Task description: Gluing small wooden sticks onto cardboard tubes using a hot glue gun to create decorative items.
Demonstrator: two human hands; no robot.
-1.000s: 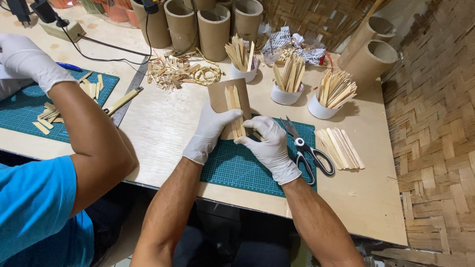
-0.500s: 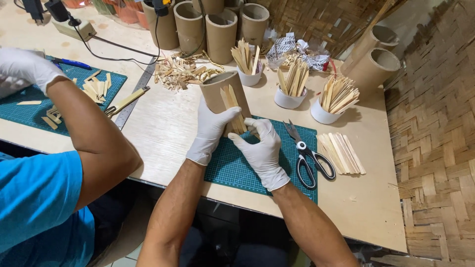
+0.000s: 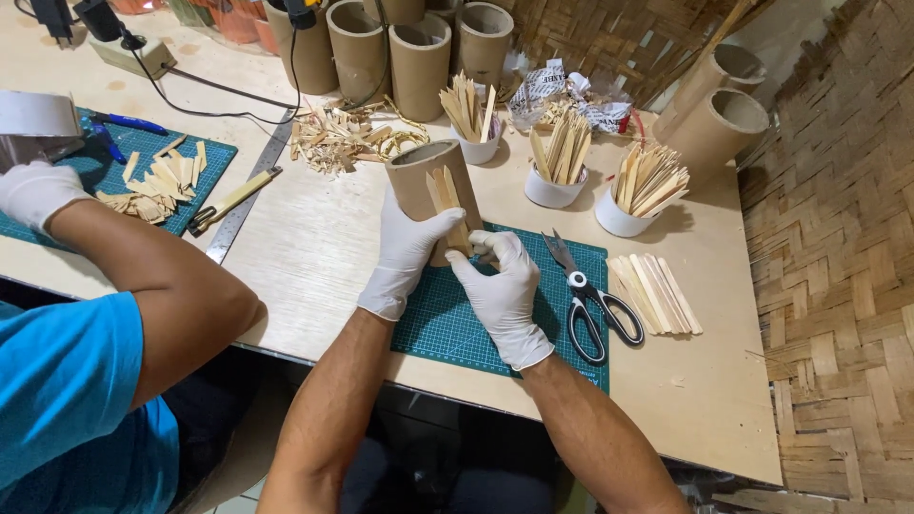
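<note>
Both my hands wear white gloves. My left hand (image 3: 407, 249) grips a brown cardboard tube (image 3: 425, 177), tilted over the green cutting mat (image 3: 457, 324). Two thin bamboo strips (image 3: 446, 193) lie against the tube's side, and my left thumb presses on them. My right hand (image 3: 502, 286) pinches the lower end of the strips at the tube's base.
Black-handled scissors (image 3: 590, 300) lie on the mat's right edge beside a row of flat sticks (image 3: 655, 293). Three white cups of sticks (image 3: 557, 169) and several upright tubes (image 3: 419, 57) stand behind. A co-worker in a blue shirt (image 3: 67, 390) works at the left, arm (image 3: 162, 276) across a second mat (image 3: 114, 176).
The tube and both my hands appear slightly lower and closer; the camera has tilted a little. The co-worker's gloved hand has moved back toward the left edge.
</note>
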